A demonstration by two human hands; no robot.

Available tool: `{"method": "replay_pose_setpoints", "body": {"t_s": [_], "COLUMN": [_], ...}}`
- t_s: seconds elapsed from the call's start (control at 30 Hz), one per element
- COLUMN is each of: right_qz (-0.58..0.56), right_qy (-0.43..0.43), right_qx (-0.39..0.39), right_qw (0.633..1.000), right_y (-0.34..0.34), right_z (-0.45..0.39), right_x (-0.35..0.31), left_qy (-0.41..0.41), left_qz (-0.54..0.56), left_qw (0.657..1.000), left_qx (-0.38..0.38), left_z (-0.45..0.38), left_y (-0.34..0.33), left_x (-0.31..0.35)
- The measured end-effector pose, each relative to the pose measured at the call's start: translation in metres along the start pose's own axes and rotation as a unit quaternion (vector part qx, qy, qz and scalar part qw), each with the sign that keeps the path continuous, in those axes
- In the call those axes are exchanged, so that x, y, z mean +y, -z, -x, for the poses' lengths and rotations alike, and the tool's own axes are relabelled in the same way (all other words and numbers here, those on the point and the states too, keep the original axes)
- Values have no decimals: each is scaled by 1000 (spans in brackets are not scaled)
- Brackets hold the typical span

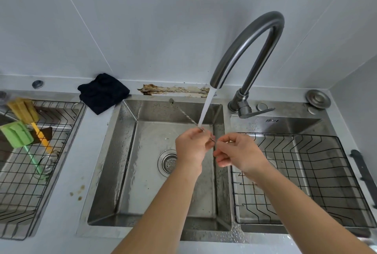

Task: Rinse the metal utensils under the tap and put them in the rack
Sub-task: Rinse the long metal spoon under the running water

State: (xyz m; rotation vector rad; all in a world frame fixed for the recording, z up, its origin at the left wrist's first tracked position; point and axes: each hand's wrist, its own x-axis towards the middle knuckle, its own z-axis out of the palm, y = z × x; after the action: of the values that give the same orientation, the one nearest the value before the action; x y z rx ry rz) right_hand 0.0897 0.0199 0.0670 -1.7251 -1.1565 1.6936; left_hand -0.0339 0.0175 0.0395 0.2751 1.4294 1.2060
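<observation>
We stand over a pale desk (67,209) with a steel sink (126,151) let into it. To its right a black wire rack (306,172) sits in the neighbouring basin, empty as far as we can see. A second wire basket (30,172) on the far left holds yellow and green brushes. The curved tap (251,45) is running, and its stream (206,109) falls just where our hands meet.

Our left hand (191,147) is closed around a thin twisted metal utensil (188,115), perhaps a long stirring spoon, whose shaft slants away up and left over the sink. Our right hand (240,151) pinches its near end with thumb and forefinger, the other fingers curled loosely.

We judge the piece light, stiff and slick when wet. The twisted shaft gives the best purchase, so we would keep a firm grip there while carrying it to the rack on the right.
</observation>
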Motion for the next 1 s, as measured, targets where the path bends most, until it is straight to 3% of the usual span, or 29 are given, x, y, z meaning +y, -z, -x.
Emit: {"method": "replay_pose_setpoints", "body": {"t_s": [0.17,0.4,0.53,0.9,1.0], "right_qz": [103,97,154,247,224], "right_qy": [16,-20,2,25,6], "right_qx": [-27,-43,-24,-29,-31], "right_qw": [994,994,988,968,974], "right_y": [4,8,5,18,16], "right_z": [4,11,9,25,25], "right_x": [-2,4,7,23,25], "left_qy": [-6,6,16,29,43], "left_qz": [5,-17,-35,-18,-22], "left_qw": [1000,1000,999,999,999], "left_qx": [-2,-16,-39,-12,-15], "left_z": [-3,-10,-1,-20,-19], "left_y": [6,5,1,14,13], "left_x": [5,-1,-8,1,-5]}}
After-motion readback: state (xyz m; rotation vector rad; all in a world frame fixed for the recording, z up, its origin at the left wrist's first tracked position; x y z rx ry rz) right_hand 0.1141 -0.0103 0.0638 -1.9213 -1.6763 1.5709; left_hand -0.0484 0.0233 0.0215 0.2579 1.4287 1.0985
